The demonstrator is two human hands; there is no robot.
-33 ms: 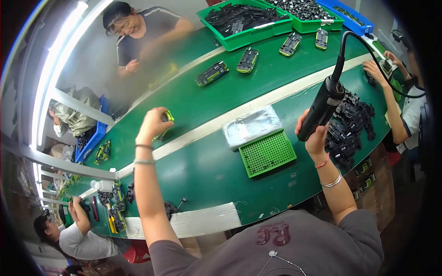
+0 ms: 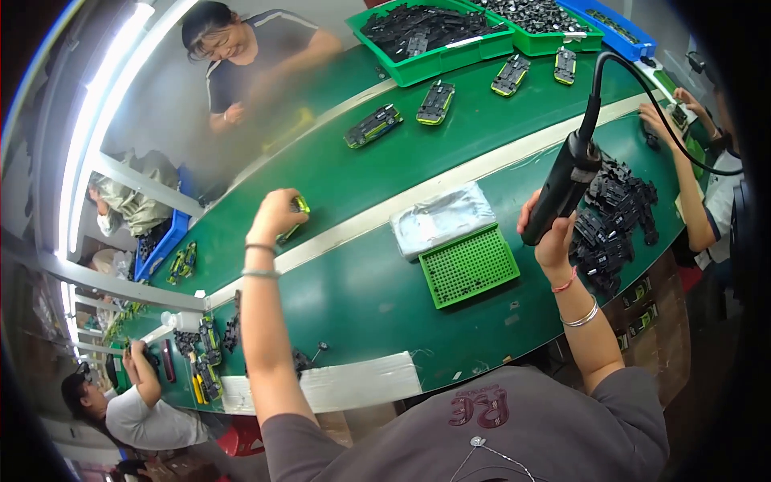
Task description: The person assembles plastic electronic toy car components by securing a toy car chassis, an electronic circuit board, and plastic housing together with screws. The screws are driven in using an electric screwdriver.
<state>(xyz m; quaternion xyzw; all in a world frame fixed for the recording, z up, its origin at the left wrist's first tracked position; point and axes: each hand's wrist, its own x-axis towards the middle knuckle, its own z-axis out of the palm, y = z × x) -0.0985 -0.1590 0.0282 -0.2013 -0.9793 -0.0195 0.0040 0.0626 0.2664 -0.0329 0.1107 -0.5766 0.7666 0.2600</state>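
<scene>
My left hand (image 2: 275, 215) is out over the far green strip, its fingers closed around a small toy car (image 2: 300, 207) with yellow-green edges. Most of that car is covered by my fingers. In my right hand (image 2: 552, 241) I hold a black corded electric screwdriver (image 2: 564, 189), tilted, its cord rising from the upper end. Just left of it on the near table lie a green perforated tray (image 2: 470, 267) with small dark bits and a clear plastic-wrapped packet (image 2: 443, 218). A heap of black plastic parts (image 2: 614, 221) is beside my right wrist.
Several upturned toy cars (image 2: 436, 103) rest on the far strip (image 2: 345, 181). Behind them stand green bins (image 2: 438, 60) of black parts and a blue bin (image 2: 606, 32). Co-workers sit across, at left and at right. The screwdriver cord (image 2: 642, 76) loops to the right.
My left hand has shifted slightly to the right with the toy car. The whole view has moved a little; my right hand keeps the screwdriver in the same pose.
</scene>
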